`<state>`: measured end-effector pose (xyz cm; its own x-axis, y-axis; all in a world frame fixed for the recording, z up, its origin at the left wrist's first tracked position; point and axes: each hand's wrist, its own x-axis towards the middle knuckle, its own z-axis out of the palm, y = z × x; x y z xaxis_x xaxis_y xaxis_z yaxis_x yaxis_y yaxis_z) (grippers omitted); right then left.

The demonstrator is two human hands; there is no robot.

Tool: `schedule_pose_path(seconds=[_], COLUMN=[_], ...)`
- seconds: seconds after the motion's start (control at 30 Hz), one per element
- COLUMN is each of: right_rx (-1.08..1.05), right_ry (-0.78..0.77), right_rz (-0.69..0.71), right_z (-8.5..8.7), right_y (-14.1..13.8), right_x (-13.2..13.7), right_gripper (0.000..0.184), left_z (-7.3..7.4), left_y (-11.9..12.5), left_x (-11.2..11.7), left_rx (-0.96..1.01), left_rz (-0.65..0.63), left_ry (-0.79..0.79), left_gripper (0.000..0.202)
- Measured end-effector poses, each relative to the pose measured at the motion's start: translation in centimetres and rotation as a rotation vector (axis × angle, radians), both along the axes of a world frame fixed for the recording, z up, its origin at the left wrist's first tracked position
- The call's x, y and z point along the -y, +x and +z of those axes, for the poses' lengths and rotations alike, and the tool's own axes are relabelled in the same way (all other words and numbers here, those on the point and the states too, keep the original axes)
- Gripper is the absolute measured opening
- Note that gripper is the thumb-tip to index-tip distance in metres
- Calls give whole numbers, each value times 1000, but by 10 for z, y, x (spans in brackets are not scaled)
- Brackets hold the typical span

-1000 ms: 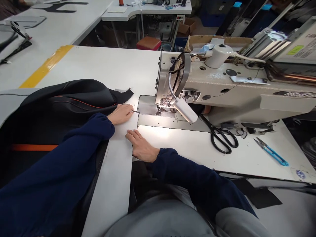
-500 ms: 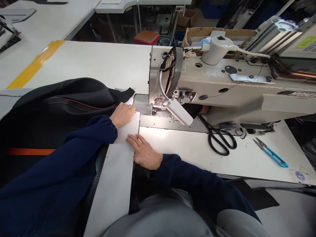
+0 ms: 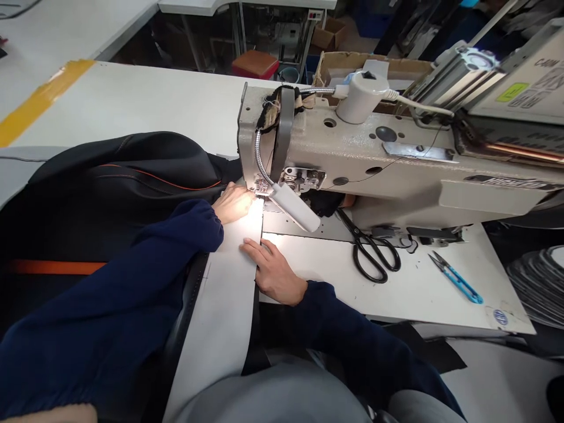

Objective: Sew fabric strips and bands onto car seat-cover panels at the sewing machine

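A black leather-like cover [image 3: 66, 214] with orange trim lies bunched on the left, and a long pale strip [image 3: 222, 294] runs along its edge. The strip's far end sits at the needle area of the sewing machine [image 3: 286, 141], under bright light. My left hand [image 3: 234, 202] lies flat on the strip right beside the needle area, fingertips partly lost in glare. Lower down, my right hand [image 3: 277, 273] rests on the strip's right edge with fingers stretched out; its thumb is hard to see.
Black-handled scissors [image 3: 370, 249] and blue thread snips [image 3: 456, 279] lie on the white table [image 3: 326, 264] to the right. The machine's lamp [image 3: 296, 207] hangs low by the needle. Behind stand a cardboard box [image 3: 326, 61] and a red-brown stool [image 3: 255, 63].
Both hands have moved toward the machine with the cover and strip. The strip's end has gone from beside the bed plate to the needle area. The view has shifted to the right.
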<state>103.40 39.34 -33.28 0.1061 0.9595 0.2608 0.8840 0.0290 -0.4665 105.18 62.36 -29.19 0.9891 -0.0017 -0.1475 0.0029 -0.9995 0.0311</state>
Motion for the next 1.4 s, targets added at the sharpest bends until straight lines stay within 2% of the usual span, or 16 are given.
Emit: schedule_pose_path(seconds=[0.37, 0.43, 0.57, 0.67, 0.8, 0.93, 1.03, 1.17, 1.4], right_rx=[-4, 8, 41, 161, 217, 260, 283, 311, 184], right_ry=[20, 63, 96, 80, 155, 203, 188, 184, 87], right_rz=[20, 8, -169, -170, -143, -25, -32, -58, -31], right_z=[6, 3, -5, -6, -2, -5, -15, -23, -12], right_y=[7, 6, 2, -5, -11, -10, -9, -8, 2], right_x=[0, 1, 4, 7, 8, 4, 3, 3, 3], right_gripper=[61, 55, 32, 17, 17, 26, 28, 26, 22], left_z=[12, 15, 21, 24, 24, 23, 20, 16, 17], left_y=[-3, -4, -6, -18, -53, -74, -72, -63, -67], left_x=[8, 8, 6, 13, 37, 57, 66, 73, 62], left_rx=[52, 67, 96, 179, 127, -60, -125, -85, -5], left_rz=[-16, -25, -50, -57, -89, 32, 95, 129, 119], left_ry=[-8, -5, 1, 42, -24, -66, -73, -96, -142], left_gripper=[31, 33, 36, 39, 43, 61, 69, 65, 57])
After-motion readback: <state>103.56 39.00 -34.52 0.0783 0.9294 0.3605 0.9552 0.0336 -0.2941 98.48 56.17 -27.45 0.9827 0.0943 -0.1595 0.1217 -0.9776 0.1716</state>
